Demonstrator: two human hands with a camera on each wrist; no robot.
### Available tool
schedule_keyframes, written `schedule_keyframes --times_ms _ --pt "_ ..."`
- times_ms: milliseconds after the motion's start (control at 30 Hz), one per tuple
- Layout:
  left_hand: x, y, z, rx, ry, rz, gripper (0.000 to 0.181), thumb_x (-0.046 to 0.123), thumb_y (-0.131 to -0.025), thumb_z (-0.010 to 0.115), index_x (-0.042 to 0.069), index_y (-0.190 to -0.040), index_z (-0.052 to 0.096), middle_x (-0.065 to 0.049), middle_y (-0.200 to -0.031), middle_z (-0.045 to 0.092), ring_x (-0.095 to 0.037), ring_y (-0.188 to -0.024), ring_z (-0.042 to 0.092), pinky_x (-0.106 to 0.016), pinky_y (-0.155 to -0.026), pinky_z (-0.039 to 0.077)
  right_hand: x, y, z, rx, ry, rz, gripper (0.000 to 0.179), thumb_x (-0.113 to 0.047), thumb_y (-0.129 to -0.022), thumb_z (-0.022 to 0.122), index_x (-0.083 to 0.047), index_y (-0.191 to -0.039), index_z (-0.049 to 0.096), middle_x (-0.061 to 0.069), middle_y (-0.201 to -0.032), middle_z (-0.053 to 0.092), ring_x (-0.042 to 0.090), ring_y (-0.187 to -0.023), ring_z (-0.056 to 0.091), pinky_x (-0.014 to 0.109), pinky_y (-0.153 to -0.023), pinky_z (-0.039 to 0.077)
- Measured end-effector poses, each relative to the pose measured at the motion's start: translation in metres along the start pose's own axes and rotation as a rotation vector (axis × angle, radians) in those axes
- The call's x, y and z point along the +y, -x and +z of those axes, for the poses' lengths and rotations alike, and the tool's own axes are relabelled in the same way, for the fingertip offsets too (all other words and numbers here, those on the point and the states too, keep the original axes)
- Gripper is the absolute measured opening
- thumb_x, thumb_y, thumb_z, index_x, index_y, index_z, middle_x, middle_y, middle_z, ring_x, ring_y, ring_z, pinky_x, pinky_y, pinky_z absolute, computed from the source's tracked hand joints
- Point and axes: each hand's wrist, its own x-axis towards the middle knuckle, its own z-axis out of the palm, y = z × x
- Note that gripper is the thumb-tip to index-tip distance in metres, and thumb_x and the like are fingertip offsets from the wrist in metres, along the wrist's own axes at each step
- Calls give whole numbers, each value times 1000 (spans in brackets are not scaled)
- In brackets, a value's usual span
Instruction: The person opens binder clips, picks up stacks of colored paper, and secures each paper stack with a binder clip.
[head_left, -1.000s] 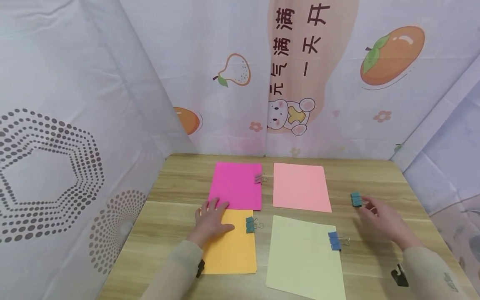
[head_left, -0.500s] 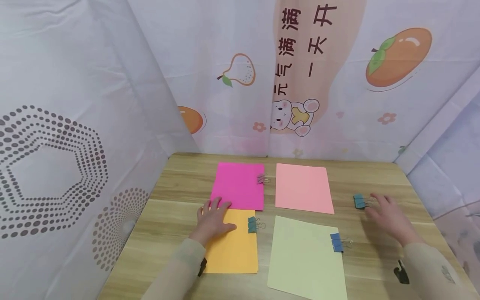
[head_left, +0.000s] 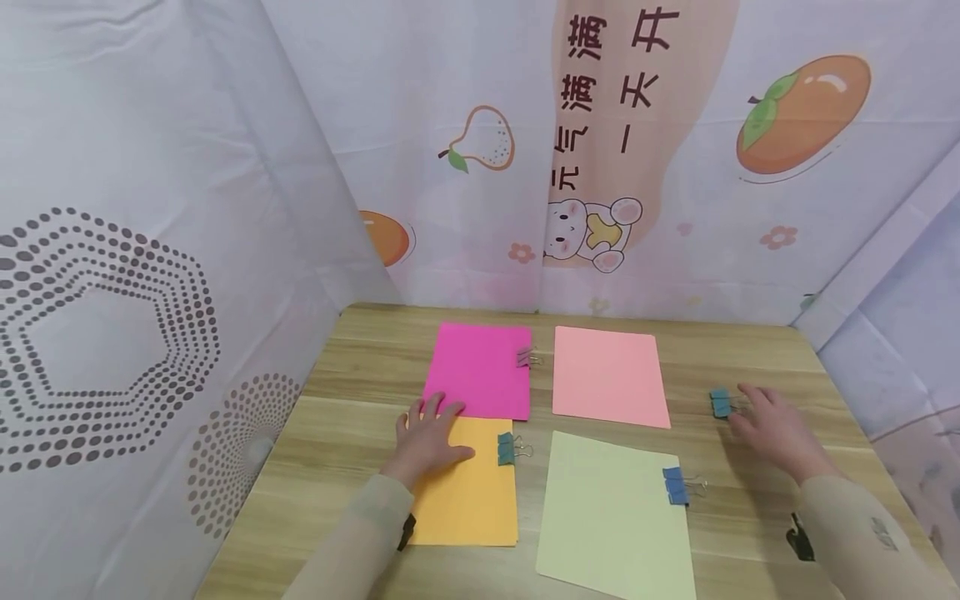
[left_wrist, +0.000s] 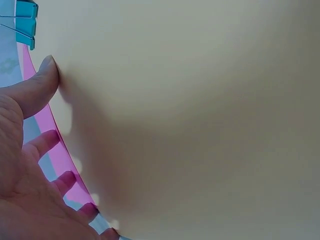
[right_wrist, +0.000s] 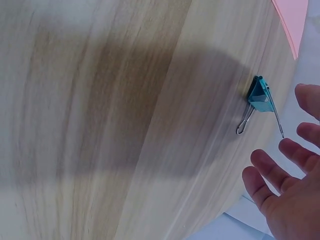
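Note:
Fingers spread, my left hand (head_left: pixel 426 446) rests on the orange paper stack (head_left: pixel 468 500), its fingertips reaching the near edge of the magenta paper (head_left: pixel 480 367). A teal binder clip (head_left: pixel 506 449) grips the orange stack's right edge. To the far right, my right hand (head_left: pixel 776 429) is beside a loose teal binder clip (head_left: pixel 720 403) on the table. The right wrist view shows this clip (right_wrist: pixel 260 96) with its wire handles splayed, and the relaxed fingers (right_wrist: pixel 267 167) near one handle without gripping it.
Pink paper (head_left: pixel 609 375) lies at the back, pale green paper (head_left: pixel 615 517) in front of it with a blue binder clip (head_left: pixel 675 486) on its right edge. Another clip (head_left: pixel 523 357) holds the magenta paper. Printed curtains (head_left: pixel 480 208) enclose the wooden table (head_left: pixel 352 375).
My right hand's fingers, earlier at the loose clip's handles, have loosened and drawn slightly away. The clip stays on the table. My left hand has held its place; the head view shifted slightly.

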Motion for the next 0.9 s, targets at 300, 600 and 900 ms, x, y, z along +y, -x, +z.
schedule_keyframes --times_ms 300,600,900 --pt "4 4 -5 -14 4 -4 82 51 -82 81 25 -152 47 -13 -165 26 -49 -148 18 -73 -113 14 4 -2 8 10 47 -11 62 -25 -103 59 16 -144 36 48 -135 37 71 -115 41 79 -93 36" --pt "4 6 -6 -22 22 -11 81 51 -83 80 26 -153 47 -12 -166 24 -48 -149 16 -72 -114 12 -2 0 9 1 54 -14 56 -23 -105 55 17 -140 40 48 -135 40 69 -116 42 78 -93 37" --pt "4 5 -6 -24 37 -10 81 50 -83 81 26 -152 47 -12 -166 24 -48 -149 15 -72 -115 11 -4 -1 14 -24 19 20 53 -27 -109 45 18 -138 43 47 -130 46 66 -114 48 75 -91 41"
